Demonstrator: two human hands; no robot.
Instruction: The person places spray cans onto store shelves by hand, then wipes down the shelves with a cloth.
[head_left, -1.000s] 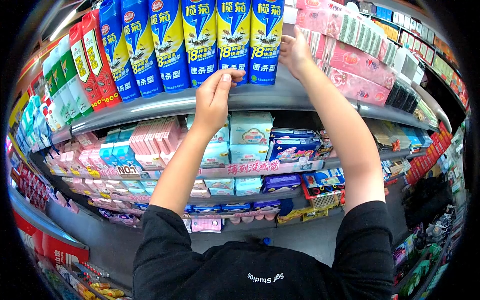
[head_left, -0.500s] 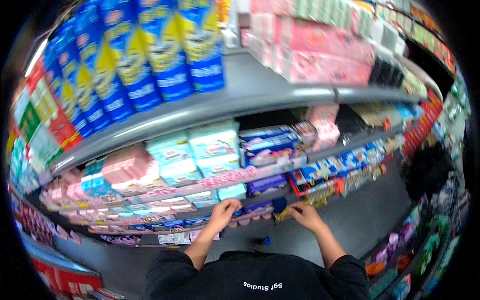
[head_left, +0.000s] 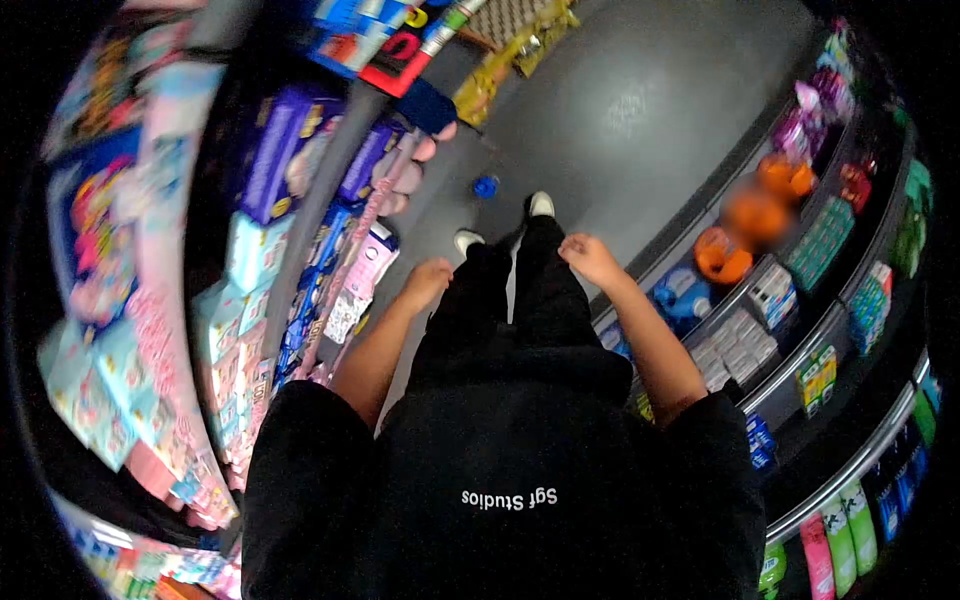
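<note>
My left hand point(head_left: 429, 281) hangs in the air in front of my left thigh, its fingers loosely curled in, with nothing visible in them. Over my right thigh, my right hand point(head_left: 589, 258) is likewise loosely closed, and no object shows in it. Neither hand touches the shelves. Nearest to my left hand on the shelf side is a pink and white pack point(head_left: 374, 262). To the right of my right hand, beyond the forearm, sits a blue item point(head_left: 682, 297) on a low shelf.
Shelves of boxed and bagged goods run along my left, with a purple pack point(head_left: 285, 155) among them. Low shelves on my right carry orange round containers point(head_left: 722, 254) and several small packs. The grey floor point(head_left: 620, 110) stretches ahead; a small blue object point(head_left: 486, 186) lies near my shoes point(head_left: 541, 205).
My view has swung right and down from the shelf front to the aisle floor, my legs and shoes. Both hands stay in front of my body, loosely curled.
</note>
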